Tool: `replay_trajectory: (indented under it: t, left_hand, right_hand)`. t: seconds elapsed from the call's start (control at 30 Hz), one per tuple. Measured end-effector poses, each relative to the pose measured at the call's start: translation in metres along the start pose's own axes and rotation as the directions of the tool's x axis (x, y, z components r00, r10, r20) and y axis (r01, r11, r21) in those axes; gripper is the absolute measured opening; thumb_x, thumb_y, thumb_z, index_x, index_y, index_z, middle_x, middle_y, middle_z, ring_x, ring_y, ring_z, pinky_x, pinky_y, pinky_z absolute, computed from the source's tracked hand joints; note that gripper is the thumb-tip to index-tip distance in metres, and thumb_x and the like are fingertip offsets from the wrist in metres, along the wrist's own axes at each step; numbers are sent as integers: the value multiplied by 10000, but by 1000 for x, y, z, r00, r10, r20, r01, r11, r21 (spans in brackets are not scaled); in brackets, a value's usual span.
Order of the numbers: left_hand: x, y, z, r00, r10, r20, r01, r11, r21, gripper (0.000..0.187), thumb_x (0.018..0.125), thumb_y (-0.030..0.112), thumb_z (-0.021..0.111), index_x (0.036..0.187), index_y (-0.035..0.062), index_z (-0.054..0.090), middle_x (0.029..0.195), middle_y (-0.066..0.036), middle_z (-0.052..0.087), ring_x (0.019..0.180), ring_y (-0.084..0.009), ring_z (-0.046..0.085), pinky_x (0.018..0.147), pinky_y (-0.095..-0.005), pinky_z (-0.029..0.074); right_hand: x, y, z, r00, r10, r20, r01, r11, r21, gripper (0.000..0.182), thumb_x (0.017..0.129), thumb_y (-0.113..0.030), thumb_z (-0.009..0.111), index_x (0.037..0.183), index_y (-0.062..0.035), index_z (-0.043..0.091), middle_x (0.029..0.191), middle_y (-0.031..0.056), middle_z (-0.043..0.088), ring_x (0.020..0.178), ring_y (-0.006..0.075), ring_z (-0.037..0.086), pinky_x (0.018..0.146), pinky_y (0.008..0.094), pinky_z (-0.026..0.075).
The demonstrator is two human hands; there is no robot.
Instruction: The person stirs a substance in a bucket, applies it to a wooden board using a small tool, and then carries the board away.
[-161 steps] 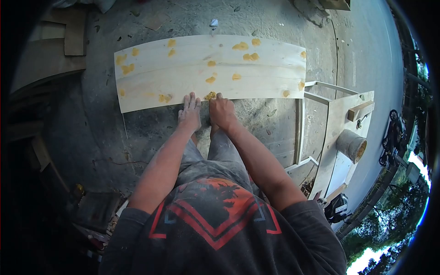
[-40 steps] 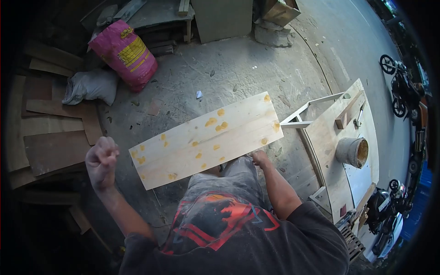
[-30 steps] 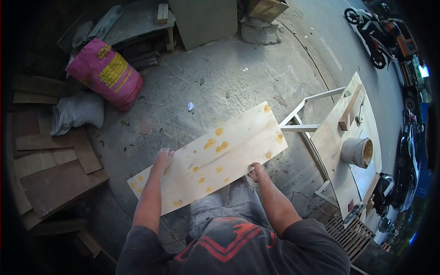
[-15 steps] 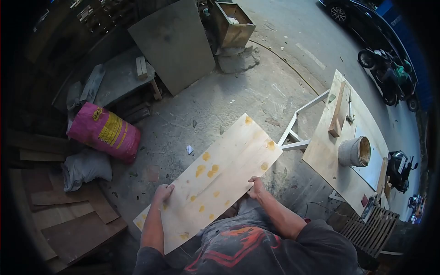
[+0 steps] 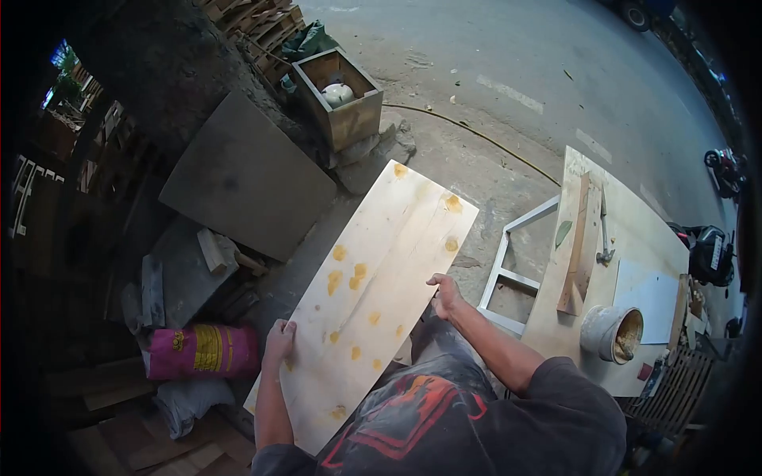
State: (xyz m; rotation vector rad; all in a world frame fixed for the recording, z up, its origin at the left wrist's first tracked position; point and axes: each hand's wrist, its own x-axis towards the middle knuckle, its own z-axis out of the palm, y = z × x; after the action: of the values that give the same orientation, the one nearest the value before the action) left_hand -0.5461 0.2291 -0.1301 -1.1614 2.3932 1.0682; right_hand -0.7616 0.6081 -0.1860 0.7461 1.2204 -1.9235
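A long pale plywood board [image 5: 381, 262] with several yellow-brown filler patches is held in front of my body, slanting from lower left to upper right. My left hand [image 5: 279, 341] grips its left long edge, thumb on the upper face. On the right long edge, my right hand [image 5: 446, 295] is closed with its thumb over the top; the other fingers are hidden beneath. To the right, a work table [image 5: 556, 349] carries a bucket [image 5: 597, 332] smeared with yellowish paste, a hammer [image 5: 605, 230] and a wooden strip [image 5: 578, 246].
At left, a pink and yellow sack [image 5: 205, 351] lies by a white sack [image 5: 194, 404]. A large dark panel [image 5: 246, 174] leans near a wooden box [image 5: 353, 119]. A hose [image 5: 476, 131] crosses the ground towards the white table leg [image 5: 496, 262]. A motorcycle [image 5: 706, 250] stands at far right.
The view has turned leftward, with the surroundings rotating. The board is steeper in view, its far end shifted up and left, and both hands keep hold of it.
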Motion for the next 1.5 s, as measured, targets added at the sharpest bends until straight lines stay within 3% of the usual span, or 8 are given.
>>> replay_trajectory:
  t: [0.1, 0.4, 0.67, 1.07, 1.17, 1.27, 1.33, 1.5]
  left_hand:
    - [68, 69, 7, 997, 21, 80, -37, 978, 204, 477, 1018, 464, 427, 1203, 39, 544, 1151, -304, 628, 1144, -470, 572, 937, -511, 451]
    - [290, 224, 69, 948, 154, 278, -240, 921, 307, 503, 1044, 470, 319, 1233, 34, 484, 1182, -322, 606, 1142, -497, 556, 960, -541, 439]
    - [408, 328, 142, 921, 208, 328, -322, 882, 344, 521, 1043, 484, 298, 1223, 28, 474, 1180, -344, 593, 1134, -504, 556, 951, -552, 428]
    - [460, 382, 187, 923, 137, 359, -263, 906, 330, 522, 1024, 504, 364, 1185, 38, 537, 1122, -299, 634, 1088, -477, 588, 919, -540, 446]
    - [440, 409, 181, 973, 110, 202, -197, 848, 491, 455, 933, 450, 564, 1219, 98, 599, 1211, -168, 623, 1183, -336, 562, 954, -507, 441]
    - [412, 405, 182, 966, 243, 86, -249, 796, 552, 516, 808, 319, 735, 1223, 69, 557, 1196, -143, 546, 1152, -331, 528, 944, -489, 424]
    - [385, 399, 175, 973, 194, 121, -229, 841, 490, 523, 812, 301, 746, 1242, 72, 554, 1266, -164, 519, 1210, -322, 499, 963, -496, 414]
    - [308, 326, 131, 970, 178, 167, -212, 954, 212, 538, 912, 347, 647, 1365, 83, 529, 1304, -184, 533, 1259, -356, 482, 1024, -502, 392]
  right_hand:
    - [26, -84, 21, 998, 35, 60, -40, 994, 100, 650, 696, -160, 583, 1313, 3, 463, 1348, 156, 515, 1230, 334, 513, 1069, 491, 372]
    - [181, -239, 22, 976, -201, -81, 212, 962, 171, 556, 714, -162, 558, 1241, 13, 530, 1216, 184, 598, 1140, 347, 603, 970, 498, 505]
    - [283, -362, 2, 956, -130, -262, 173, 974, 147, 579, 708, -166, 570, 1256, 14, 521, 1199, 173, 596, 1119, 345, 596, 969, 480, 496]
    - [383, -365, -69, 867, -185, -463, 112, 977, -180, 599, 692, -210, 658, 1219, 35, 514, 1173, 194, 560, 1018, 289, 542, 869, 440, 457]
    - [396, -359, -79, 813, -272, -514, -52, 846, -531, 671, 715, -248, 664, 1234, 134, 475, 1202, 311, 586, 1103, 395, 591, 953, 451, 464]
    - [388, -322, -80, 795, -468, -386, -93, 535, -840, 447, 727, -121, 629, 1125, 80, 648, 1107, 214, 694, 1013, 325, 663, 893, 403, 491]
    - [328, -320, -31, 957, -265, -119, 42, 531, -846, 664, 739, -160, 634, 1284, 173, 452, 1216, 341, 592, 1152, 420, 591, 1009, 427, 451]
    - [297, -227, -9, 970, -243, 4, 10, 24, -1000, 784, 753, -185, 631, 1375, 170, 314, 1238, 392, 547, 1185, 472, 554, 1030, 462, 440]
